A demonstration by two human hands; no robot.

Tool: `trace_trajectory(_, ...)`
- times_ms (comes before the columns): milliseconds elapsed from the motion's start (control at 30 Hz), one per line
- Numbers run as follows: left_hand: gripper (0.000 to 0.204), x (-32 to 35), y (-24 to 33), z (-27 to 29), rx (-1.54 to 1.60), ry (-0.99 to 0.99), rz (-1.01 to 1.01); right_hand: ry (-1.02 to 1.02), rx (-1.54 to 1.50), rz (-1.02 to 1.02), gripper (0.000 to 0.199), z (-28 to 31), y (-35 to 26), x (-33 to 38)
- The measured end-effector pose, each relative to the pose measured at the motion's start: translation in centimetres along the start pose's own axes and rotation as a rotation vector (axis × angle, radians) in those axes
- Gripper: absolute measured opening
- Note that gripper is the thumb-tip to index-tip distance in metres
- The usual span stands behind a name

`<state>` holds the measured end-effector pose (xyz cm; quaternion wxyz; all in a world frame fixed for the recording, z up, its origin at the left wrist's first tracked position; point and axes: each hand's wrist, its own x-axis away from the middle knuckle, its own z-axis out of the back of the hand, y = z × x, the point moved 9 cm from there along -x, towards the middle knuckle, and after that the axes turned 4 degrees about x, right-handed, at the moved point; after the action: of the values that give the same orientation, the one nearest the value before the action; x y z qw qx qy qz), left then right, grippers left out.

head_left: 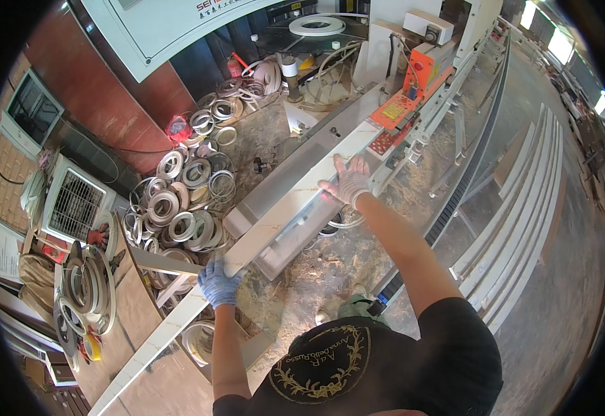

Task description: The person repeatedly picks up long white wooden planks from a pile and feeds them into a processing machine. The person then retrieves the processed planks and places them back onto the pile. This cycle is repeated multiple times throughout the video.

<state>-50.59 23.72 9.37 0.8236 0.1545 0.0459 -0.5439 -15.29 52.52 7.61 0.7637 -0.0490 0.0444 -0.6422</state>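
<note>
A long, narrow white board (269, 231) runs diagonally from the lower left up toward an orange machine head (420, 73) on a grey machine bed (280, 261). My left hand (219, 283), in a blue glove, grips the board across its width, with its fingers over the far edge; their tips are hidden. Farther up the board, my right hand (350, 183) in a pale glove lies flat on the top face with its fingers spread. A small red light spot shows beside that hand. Red plates with a yellow label sit just beyond the board's far end.
Many coils of edge banding (167, 204) lie piled on the floor to the left. A brown worktop (125, 333) is under the board's near end. Long white strips (524, 215) are stacked at right, beyond a black rail (479, 145). Sawdust covers the floor.
</note>
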Motion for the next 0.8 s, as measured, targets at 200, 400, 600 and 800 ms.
trace_trajectory(200, 0.097, -2.3, 5.5, -1.2, 0.011, -0.040, 0.057, 0.001, 0.046, -0.057, 0.102, 0.7, 4.3, -3.1)
trace_trajectory(400, 0.074, -2.9, 11.2, -1.2, 0.047, 0.102, -0.097, 0.003, 0.164, 0.041, 0.090, 2.5, 0.6, 1.6)
trace_trajectory(600, 0.055, -2.0, 12.0, -2.0, 0.088, 0.099, -0.154, 0.059, 0.084, 0.314, 0.089, -0.6, -4.0, 8.7)
trace_trajectory(800, 0.053, -1.2, 12.3, -1.4, 0.084, 0.126, -0.203, 0.103, -0.018, 0.443, 0.088, -0.1, -7.1, 16.4)
